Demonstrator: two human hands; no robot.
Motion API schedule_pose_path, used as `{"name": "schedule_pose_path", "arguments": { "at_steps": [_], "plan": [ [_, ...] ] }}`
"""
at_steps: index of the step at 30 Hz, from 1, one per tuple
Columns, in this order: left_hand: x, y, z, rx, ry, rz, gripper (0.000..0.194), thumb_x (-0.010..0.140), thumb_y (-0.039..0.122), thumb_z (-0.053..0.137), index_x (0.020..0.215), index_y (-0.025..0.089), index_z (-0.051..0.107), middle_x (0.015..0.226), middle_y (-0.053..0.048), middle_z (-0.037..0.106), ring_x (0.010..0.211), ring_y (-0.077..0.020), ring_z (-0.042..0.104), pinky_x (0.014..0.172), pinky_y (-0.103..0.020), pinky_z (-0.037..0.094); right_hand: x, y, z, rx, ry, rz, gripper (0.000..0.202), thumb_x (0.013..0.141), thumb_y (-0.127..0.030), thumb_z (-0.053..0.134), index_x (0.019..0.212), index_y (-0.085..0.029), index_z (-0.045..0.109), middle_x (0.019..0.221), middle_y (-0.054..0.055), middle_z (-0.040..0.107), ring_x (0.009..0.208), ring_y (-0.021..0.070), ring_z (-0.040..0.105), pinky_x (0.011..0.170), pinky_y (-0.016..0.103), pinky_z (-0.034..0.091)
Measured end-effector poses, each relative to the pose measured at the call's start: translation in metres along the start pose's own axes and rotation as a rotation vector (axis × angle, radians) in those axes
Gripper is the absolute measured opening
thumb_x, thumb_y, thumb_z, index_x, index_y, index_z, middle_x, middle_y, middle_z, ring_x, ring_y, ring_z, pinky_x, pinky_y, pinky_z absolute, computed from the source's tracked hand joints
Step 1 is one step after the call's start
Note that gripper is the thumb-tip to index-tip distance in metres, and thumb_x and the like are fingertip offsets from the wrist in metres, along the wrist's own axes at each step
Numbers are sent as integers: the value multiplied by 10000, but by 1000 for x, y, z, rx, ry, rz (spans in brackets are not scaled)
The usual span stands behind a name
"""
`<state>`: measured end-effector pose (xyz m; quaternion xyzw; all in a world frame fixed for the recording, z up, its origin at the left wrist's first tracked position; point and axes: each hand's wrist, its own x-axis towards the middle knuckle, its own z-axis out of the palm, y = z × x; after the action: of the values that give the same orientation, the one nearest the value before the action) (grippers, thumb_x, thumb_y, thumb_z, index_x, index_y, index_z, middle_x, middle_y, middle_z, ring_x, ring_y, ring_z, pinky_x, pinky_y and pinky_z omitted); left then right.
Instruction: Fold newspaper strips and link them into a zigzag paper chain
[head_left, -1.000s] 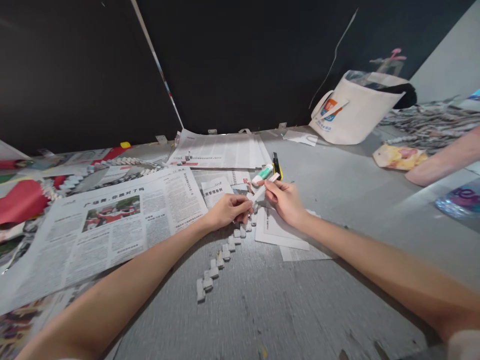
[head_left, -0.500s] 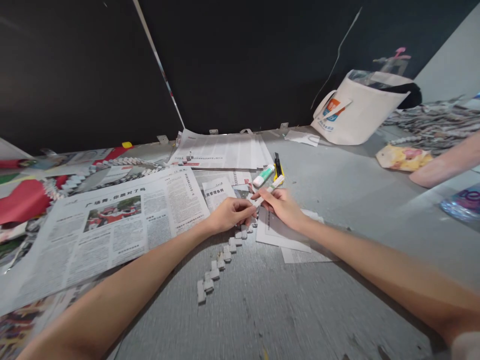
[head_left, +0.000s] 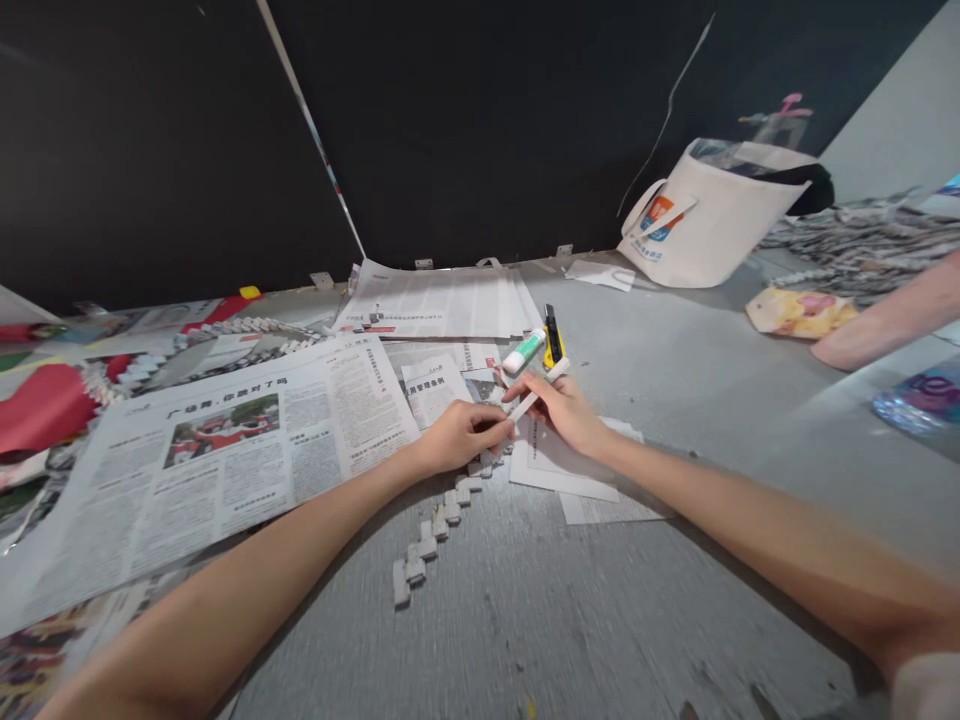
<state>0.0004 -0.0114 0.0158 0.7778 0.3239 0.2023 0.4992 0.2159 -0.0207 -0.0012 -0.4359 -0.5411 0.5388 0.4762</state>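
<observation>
Pinching white strip (head_left: 525, 405) near newspaper (head_left: 247, 490) headlined “广场舞,你跳对了吗”

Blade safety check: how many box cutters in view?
1: a yellow-and-black box cutter, lying just beyond the right hand, which holds a white strip, and beside the white-and-green tube. Others could be hidden under the newspapers.

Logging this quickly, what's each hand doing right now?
Left hand: closed, pinching one end of a narrow white paper strip.
Right hand: closed, holding the same strip.
</observation>
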Motion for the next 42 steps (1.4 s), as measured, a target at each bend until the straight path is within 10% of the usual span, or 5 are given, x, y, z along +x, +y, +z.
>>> {"name": "schedule_pose_path", "arguments": {
  "at_steps": [29,42],
  "plan": [
    [0,3,-4,-85,-15,-68,361,1032,456,567,899,159,723,654,-11,651,541,-97,463,557,-263,366,-11,-5,2,-89,-231,-99,636,1091,-688,379,1299,-227,766,674,17,579,607,170,454,560,322,332],
    [1,0,-5,-104,-23,-94,324,1038,409,564,865,167,691,593,12,612,538,-99,509,586,-257,394,15,5,-6,244,251,-88,548,978,-699,577,1156,-230,796,671,-28,408,549,142,244,516,332,184]
  ]
}}
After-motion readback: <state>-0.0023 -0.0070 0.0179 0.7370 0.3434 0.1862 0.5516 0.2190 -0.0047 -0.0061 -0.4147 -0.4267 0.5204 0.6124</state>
